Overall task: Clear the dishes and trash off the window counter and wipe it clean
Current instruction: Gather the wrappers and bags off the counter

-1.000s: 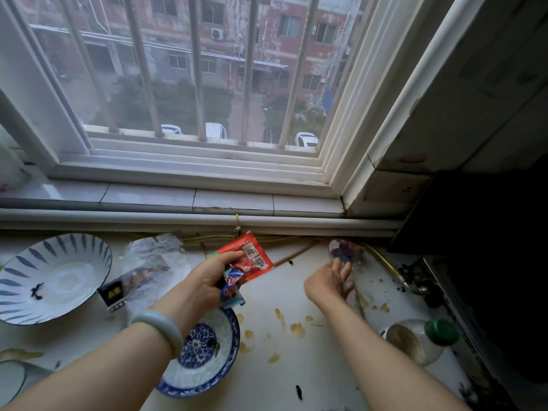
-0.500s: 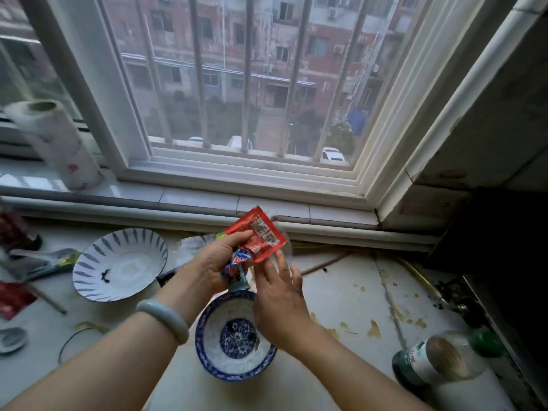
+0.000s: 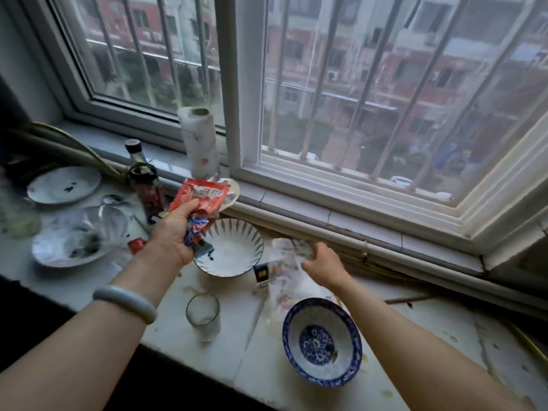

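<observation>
Blue-and-white patterned ceramic bowl [image 3: 321, 341]: nearest the edge, upright, glazed and hard; it stands just below the right forearm, so the withdrawing arm should probably lift clear of its rim.
Clear cylindrical drinking glass [image 3: 203, 314]: upright and smooth-walled, beside the bowl; likely easy to tip.
Pale stone window counter [image 3: 252, 351]: flat and matt, spotted with yellowish dried spills that remain to be wiped.
Right hand [image 3: 321, 262]: reaches onto the clear crinkled plastic wrapper [image 3: 286, 256], fingers bent at its edge; motion blur hides whether they have closed on it.
Clear wrapper: thin, glossy, limp film lying on the counter between the two bowls. A judgement: gather it into the palm rather than drag it, since a sliding film could smear spills.
White ceramic bowl with blue radial stripes [image 3: 228, 247]: wide and shallow, touching the wrapper's left side.
Left hand [image 3: 178, 232]: fingers curled tight around a bunch of red and blue foil wrappers [image 3: 201, 195], held above the counter; crumpled, springy, light.
Dark glass bottle [image 3: 145, 179]: upright, narrow-necked, behind the left hand.
White paper towel roll [image 3: 198, 140]: soft and upright on the sill; probably suited to wiping.
</observation>
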Demonstrator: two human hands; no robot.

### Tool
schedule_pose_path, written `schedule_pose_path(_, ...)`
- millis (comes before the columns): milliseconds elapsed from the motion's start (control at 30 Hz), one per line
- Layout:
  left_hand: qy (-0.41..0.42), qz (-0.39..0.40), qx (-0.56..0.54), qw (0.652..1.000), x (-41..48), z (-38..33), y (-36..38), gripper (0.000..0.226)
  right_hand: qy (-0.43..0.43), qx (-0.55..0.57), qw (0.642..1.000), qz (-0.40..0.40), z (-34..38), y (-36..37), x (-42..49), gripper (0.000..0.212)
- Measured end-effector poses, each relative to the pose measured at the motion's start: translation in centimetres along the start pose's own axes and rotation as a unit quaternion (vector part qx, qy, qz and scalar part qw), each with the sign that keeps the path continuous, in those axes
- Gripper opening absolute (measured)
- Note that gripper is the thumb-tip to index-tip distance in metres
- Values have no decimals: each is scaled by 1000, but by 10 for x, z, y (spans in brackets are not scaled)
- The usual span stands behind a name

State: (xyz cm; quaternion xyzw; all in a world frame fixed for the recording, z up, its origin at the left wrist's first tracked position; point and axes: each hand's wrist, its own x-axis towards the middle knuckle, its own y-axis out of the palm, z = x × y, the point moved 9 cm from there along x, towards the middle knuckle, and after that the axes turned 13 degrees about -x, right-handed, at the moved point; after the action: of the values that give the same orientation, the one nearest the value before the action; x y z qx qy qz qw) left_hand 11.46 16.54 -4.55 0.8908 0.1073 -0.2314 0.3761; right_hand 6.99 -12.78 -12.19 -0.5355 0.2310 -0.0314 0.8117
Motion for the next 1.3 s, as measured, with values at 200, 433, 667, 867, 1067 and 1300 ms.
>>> schedule_pose_path(200,25,-28,19,999,8,-40,-51,10,-28,-81,994,74,37,63,8,123)
schedule_pose_path(433,11,-48,23,999,14,-52,-80,13,6,-85,991,107,56,108,14,126)
schedule_pose_path(667,-16,-32,11,999,23,-52,-83,6,68,-93,992,51,59,114,20,82)
schedule_pose_path(867,-25,-27,23,999,33,-57,-90,11,82,-8,996,-36,51,79,17,43)
schedule_pose_path(1067,-36,-22,46,998,35,-54,-88,24,115,127,977,-129,51,4,-6,49)
schedule_pose_path(1300,-47,-8,78,996,34,-44,-76,31,-65,215,943,-247,135,-83,-49,42)
